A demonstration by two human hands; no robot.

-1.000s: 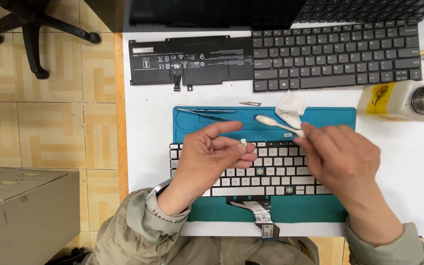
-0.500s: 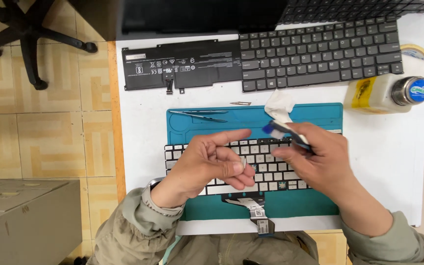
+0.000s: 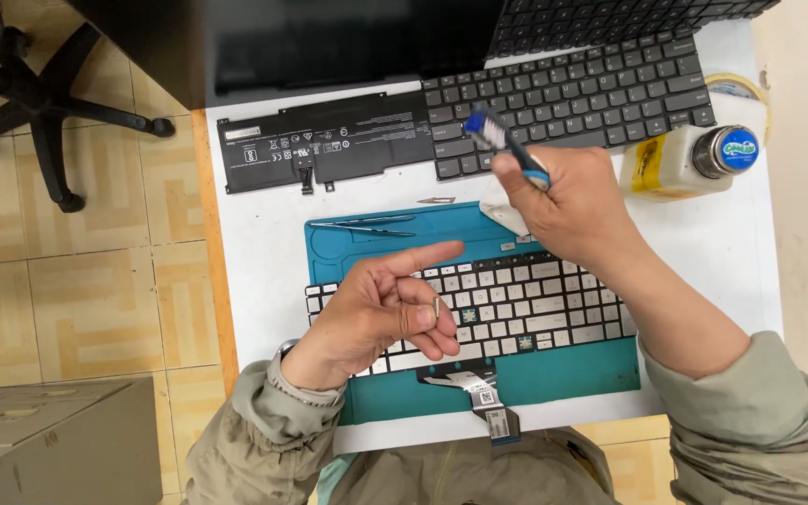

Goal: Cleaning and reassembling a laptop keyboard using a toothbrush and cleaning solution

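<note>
The left hand [image 3: 381,313] hovers palm-up over the left part of a white keyboard [image 3: 516,304] and pinches a small pale keycap [image 3: 436,309] between thumb and bent fingers, with the forefinger stretched out toward the right. The right hand [image 3: 563,201] is raised above the far edge of that keyboard, closed around the handle of a blue and white brush [image 3: 502,140] whose bristled head points up and to the left, over the near edge of a black keyboard [image 3: 600,93]. The white keyboard lies on a teal mat [image 3: 367,248], and shows two gaps near its middle where keycaps are missing; its flat ribbon cable [image 3: 479,397] trails off the near edge toward the person. A pair of tweezers [image 3: 362,224] lies on the far left part of the mat, and a small metal blade [image 3: 435,200] rests just beyond the mat on the white surface [image 3: 254,243]. A crumpled white wipe [image 3: 505,213] sits at the mat's far edge, partly under the right hand. A long black battery pack [image 3: 329,140] lies left of the black keyboard, touching it. A white bottle with a metal cap [image 3: 685,159] lies on its side to the right, near a roll of tape [image 3: 736,89].
</note>
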